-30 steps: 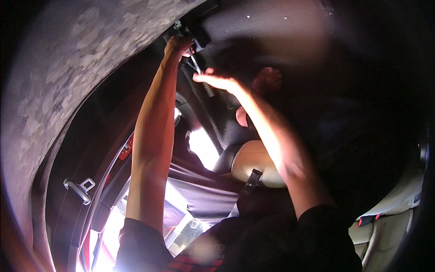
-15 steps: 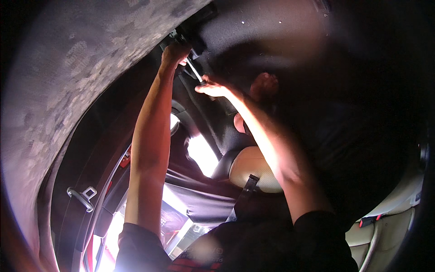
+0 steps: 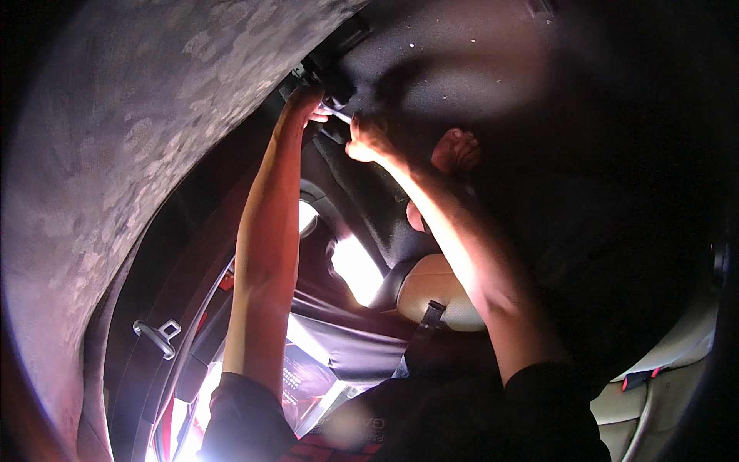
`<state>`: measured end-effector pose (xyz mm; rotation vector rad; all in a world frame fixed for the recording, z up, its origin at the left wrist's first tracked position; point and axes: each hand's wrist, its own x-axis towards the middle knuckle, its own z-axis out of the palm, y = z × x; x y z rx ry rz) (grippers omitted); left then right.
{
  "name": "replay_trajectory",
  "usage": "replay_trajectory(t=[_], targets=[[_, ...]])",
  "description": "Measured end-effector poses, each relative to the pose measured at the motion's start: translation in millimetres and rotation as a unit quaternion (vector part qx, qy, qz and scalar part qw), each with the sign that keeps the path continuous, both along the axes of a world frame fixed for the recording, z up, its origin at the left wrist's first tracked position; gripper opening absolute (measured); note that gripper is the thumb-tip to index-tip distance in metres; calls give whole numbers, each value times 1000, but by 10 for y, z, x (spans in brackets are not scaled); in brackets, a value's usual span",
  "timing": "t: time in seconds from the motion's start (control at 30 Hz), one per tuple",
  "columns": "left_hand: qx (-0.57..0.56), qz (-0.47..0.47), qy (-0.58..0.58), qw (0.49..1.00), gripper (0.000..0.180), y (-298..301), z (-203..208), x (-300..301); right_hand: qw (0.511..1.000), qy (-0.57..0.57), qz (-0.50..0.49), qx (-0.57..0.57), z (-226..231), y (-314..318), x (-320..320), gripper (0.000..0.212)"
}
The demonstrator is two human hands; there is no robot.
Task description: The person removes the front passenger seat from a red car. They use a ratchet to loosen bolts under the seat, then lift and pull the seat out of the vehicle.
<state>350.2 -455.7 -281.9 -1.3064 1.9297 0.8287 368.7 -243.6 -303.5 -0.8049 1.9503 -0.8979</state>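
Both my arms reach up to a dark bracket-like fitting point(image 3: 331, 88) under the edge of the grey mottled lining. My left hand point(image 3: 306, 105) is closed at this fitting, its fingers around the end of a slim bright metal shaft; what else it grips is hidden. Just to its right, my right hand point(image 3: 371, 140) is closed around the other end of this metal-shafted tool point(image 3: 337, 114). The tool's grip is covered by my fingers, so its exact kind does not show. The shaft slants between the two hands.
Grey mottled lining point(image 3: 154, 138) curves along the left. A seat-belt tongue point(image 3: 160, 337) hangs at lower left. Beside my right forearm are a shadowed hand-like shape point(image 3: 456, 150) and a tan padded part point(image 3: 431, 286) with a dark strap point(image 3: 419, 339). Pale seats point(image 3: 662, 400) stand at lower right.
My right hand has swung up and slightly right, so the metal shaft lies flatter and less of it shows. My left hand stays at the fitting. The whole view has shifted slightly.
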Motion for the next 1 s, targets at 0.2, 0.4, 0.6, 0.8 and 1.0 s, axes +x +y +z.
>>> replay_trajectory(t=[0.2,0.4,0.6,0.8,1.0], targets=[[-13,-30,-35,999,41,44,54,-75,871,-433,-120,-201,-148,-110,204,68],[28,10,3,1000,45,-195,27,99,975,62,-214,-18,201,52,-465,52],[-79,-131,-41,987,40,324,208,-143,980,-156,-106,-63,-392,-279,374,61],[-12,-58,-1,998,46,127,138,12,945,-300,-118,-59,-346,-209,-15,71],[28,-5,-1,1000,51,0,58,12,993,63,-103,10,387,114,-624,41]])
